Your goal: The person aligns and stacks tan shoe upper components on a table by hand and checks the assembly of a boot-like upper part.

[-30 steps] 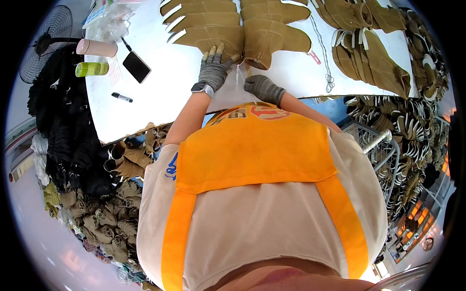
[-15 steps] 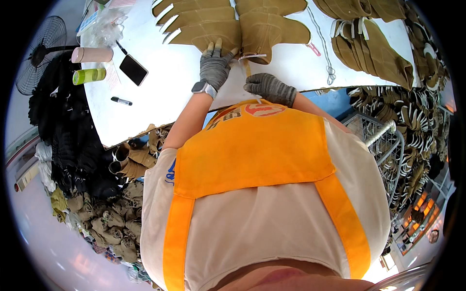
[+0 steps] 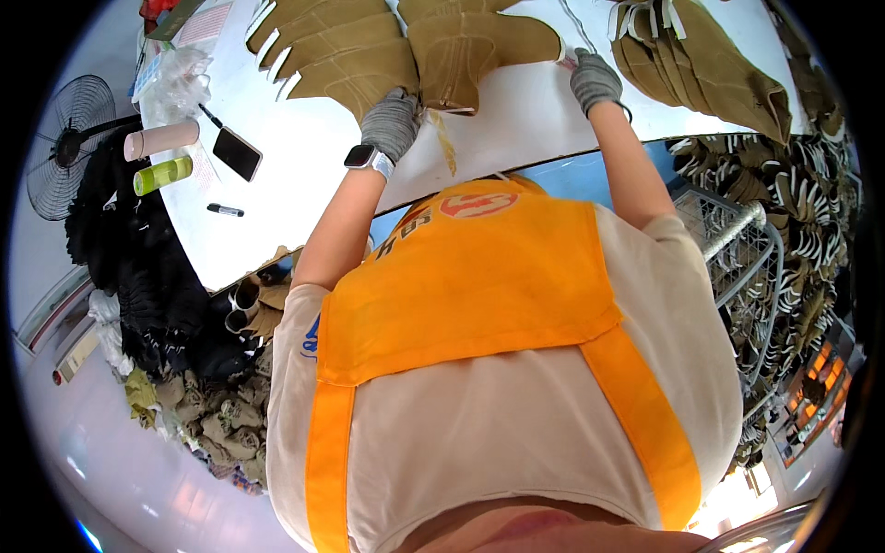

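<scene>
Looks mid-job: brown boot uppers (image 3: 359,78) sit overlapped in two rows, upper centre of frame, on the white surface (image 3: 521,111); can't read what's left. Left hand (image 3: 390,127) touches the lower edge of the left row (image 3: 341,46), right hand (image 3: 595,81) is by the grey cord (image 3: 578,26); grip on both: can't tell, fingertips hidden. Counts: left row 3+, right row (image 3: 461,46) 2+, both cropped; upper-right pile (image 3: 696,69) too overlapped; phone (image 3: 238,153) 1, marker (image 3: 225,210) 1, pink bottle (image 3: 161,140) 1, green bottle (image 3: 163,175) 1.

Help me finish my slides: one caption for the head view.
Gloved left hand at overlapping brown boot uppers, right hand beside a grey cord, over a white table.
</scene>
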Available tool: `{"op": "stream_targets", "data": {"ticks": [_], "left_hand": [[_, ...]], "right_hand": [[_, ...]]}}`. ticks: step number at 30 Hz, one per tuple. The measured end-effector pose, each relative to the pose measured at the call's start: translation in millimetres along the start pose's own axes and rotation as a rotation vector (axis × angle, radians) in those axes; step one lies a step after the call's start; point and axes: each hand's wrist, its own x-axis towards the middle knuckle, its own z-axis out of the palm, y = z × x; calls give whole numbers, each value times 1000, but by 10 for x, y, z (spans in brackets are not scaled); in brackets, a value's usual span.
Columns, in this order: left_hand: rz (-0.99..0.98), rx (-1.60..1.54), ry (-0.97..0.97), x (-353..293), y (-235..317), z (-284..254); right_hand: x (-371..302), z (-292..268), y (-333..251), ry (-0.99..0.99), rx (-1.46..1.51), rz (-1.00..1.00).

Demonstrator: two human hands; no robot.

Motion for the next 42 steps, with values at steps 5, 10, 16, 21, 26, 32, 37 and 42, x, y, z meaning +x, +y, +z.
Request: {"op": "stream_targets", "data": {"ticks": [5, 10, 16, 21, 26, 32, 37, 42], "left_hand": [[-10, -151, -86, -96, 1, -43], [-221, -428, 108, -238, 235, -133], [-210, -521, 331, 133, 688, -406], [-71, -21, 333, 698, 586, -378], [-101, 68, 241, 711, 415, -122], [-102, 96, 233, 714, 417, -95], [-97, 90, 217, 703, 418, -108], [-90, 123, 218, 704, 406, -109]], "right_hand": [[271, 321, -27, -95, 69, 126], [191, 507, 208, -143, 423, 174], [-103, 431, -157, 203, 873, -259], [-207, -40, -1020, -205, 758, -339], [-142, -228, -1196, -240, 520, -300], [-179, -199, -1087, -160, 512, -368], [-178, -200, -1064, -165, 530, -378], [-165, -149, -1068, -168, 582, -373]]}}
